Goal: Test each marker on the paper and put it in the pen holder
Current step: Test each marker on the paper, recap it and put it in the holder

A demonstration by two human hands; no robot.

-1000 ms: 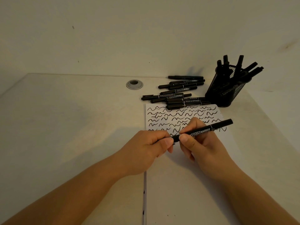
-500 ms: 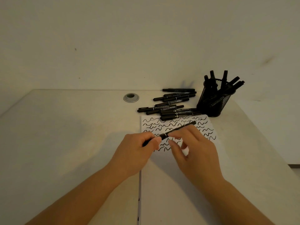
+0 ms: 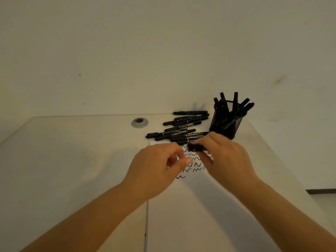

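Note:
My right hand [image 3: 225,157] grips a black marker [image 3: 195,147], blurred, just above the top of the white paper [image 3: 190,206] with its black squiggles. My left hand [image 3: 156,168] hovers to the left of the marker, apart from it, fingers loosely curled with nothing seen in them. A pile of several black markers [image 3: 181,127] lies beyond the paper. The black mesh pen holder [image 3: 227,124] stands at the back right with several markers sticking out of it.
A round grey cable grommet [image 3: 139,122] sits in the pale desk [image 3: 63,160] near the back wall. The desk's right edge runs close behind the pen holder. A dark strip of floor shows at far right.
My left hand has let go of the marker and drawn slightly left. My right hand has carried the marker up and right, towards the pile and holder. The camera has tilted upward.

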